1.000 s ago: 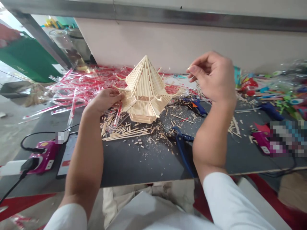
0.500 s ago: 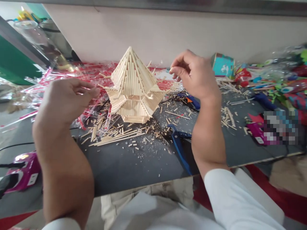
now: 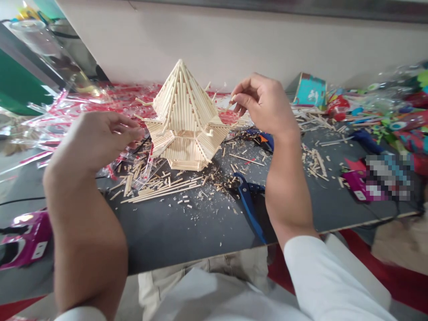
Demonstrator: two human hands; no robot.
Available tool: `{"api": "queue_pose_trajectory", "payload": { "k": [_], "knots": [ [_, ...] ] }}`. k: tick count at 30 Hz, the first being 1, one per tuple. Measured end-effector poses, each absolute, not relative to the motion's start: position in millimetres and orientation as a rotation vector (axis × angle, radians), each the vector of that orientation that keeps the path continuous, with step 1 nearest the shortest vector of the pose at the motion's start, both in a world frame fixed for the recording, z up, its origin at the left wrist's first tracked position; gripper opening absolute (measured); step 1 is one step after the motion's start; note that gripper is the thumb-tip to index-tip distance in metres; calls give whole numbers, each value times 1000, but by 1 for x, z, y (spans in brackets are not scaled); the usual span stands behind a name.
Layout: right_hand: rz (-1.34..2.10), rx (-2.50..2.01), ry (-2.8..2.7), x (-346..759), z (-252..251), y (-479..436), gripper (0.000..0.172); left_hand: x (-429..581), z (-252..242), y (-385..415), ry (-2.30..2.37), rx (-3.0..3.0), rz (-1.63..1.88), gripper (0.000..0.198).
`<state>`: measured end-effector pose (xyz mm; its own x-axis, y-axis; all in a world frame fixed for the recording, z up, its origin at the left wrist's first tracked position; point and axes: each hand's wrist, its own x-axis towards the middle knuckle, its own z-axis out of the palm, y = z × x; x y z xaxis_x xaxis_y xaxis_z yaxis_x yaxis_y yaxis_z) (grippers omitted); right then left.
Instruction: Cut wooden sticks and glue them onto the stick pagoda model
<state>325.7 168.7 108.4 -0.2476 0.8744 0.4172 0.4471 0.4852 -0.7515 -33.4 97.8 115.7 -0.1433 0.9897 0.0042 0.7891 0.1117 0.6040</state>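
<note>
A pagoda-like model [image 3: 185, 111] built of thin wooden sticks stands on the dark tabletop, with a pointed roof and a flared lower tier. Beside its left edge is my left hand [image 3: 96, 138], fingers loosely curved and a little apart, with nothing visible in them; whether the fingertips touch the model cannot be made out. My right hand [image 3: 265, 102], right of the roof, pinches a short pale wooden stick [image 3: 230, 104] between thumb and forefinger. Near the model's roof and tier, a few stick ends jut outward.
Loose sticks [image 3: 163, 191] and cut bits litter the tabletop before the model. Blue-handled pliers [image 3: 249, 207] lie near the front edge. Red and clear plastic strips [image 3: 110, 102] heap behind. Purple power strips [image 3: 31, 236] sit at left and right; a turquoise box [image 3: 310, 89] stands behind.
My left hand has moved slightly right, closer to the model. My right hand has shifted left toward the roof, and the small stick in it now shows more clearly.
</note>
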Motion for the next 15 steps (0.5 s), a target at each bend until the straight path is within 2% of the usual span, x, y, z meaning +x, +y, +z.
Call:
{"api": "queue_pose_trajectory", "payload": {
  "k": [15],
  "knots": [
    [777,-1118,-1780,326,106,174,36,-39,107,104,1965,1803,580,41]
  ]
}}
